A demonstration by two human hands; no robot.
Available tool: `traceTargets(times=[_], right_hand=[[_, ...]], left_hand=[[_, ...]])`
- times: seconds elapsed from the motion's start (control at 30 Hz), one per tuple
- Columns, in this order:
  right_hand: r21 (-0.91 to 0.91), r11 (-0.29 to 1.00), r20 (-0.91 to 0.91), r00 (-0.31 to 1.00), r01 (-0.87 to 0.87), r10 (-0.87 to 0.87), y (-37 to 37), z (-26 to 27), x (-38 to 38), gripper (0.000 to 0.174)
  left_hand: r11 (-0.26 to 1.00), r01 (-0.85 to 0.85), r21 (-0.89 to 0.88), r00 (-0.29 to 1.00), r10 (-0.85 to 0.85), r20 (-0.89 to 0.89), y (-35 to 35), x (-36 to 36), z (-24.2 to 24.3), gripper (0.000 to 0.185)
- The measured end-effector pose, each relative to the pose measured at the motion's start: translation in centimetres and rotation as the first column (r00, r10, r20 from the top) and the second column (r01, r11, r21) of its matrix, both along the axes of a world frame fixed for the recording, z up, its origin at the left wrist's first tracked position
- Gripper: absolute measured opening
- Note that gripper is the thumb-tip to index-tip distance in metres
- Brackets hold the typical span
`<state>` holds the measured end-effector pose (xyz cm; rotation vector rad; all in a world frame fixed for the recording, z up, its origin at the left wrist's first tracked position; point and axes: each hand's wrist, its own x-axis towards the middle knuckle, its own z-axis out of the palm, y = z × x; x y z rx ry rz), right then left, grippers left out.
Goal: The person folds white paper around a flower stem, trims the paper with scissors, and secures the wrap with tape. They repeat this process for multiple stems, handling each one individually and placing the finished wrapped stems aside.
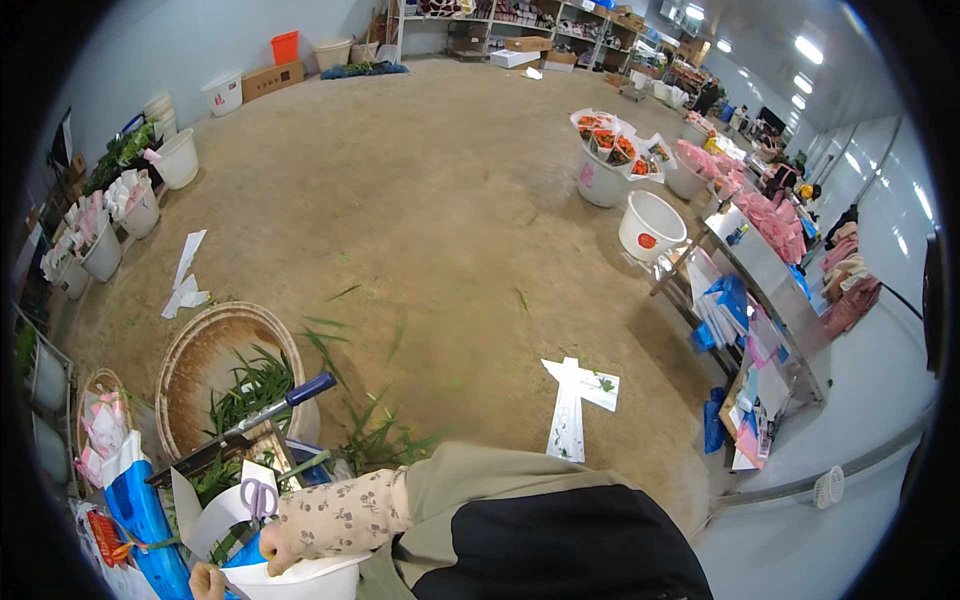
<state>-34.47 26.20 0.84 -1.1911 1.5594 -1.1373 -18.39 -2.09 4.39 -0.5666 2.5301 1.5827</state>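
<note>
At the lower left, my right hand (277,547), below a floral sleeve, has its fingers curled on the upper edge of a white sheet (307,579). My left hand (207,582) is bent at the sheet's left corner, partly cut off by the picture's rim. Purple-handled scissors (259,498) stand just above my right hand, blades hidden. Beside them are a curved white sheet (214,517), a blue wrapped bundle (146,517) and green leaves. A cutter's long lever with a blue handle (310,389) rises over a stained round tub (166,375) holding cut leaves.
Leaf scraps and white paper strips (568,412) lie on the concrete floor. Flower buckets line the left wall. To the right are a white bucket (630,229), orange flowers (621,150) and a metal table (780,277) with papers below. People are far back right.
</note>
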Motion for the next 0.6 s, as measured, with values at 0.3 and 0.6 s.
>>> traceTargets(times=[0.3,0.6], right_hand=[[-0.048,0.993,-0.140,0.984,0.106,-0.112,-1.5,-1.9,0.8,0.030],[0.048,0.995,-0.168,0.983,0.088,-0.079,1.5,2.1,0.9,0.036]], left_hand=[[0.740,0.208,-0.640,0.961,-0.275,-0.005,4.9,-3.9,3.5,0.017],[0.577,0.474,-0.665,0.873,-0.409,0.267,11.5,-6.2,2.1,0.011]])
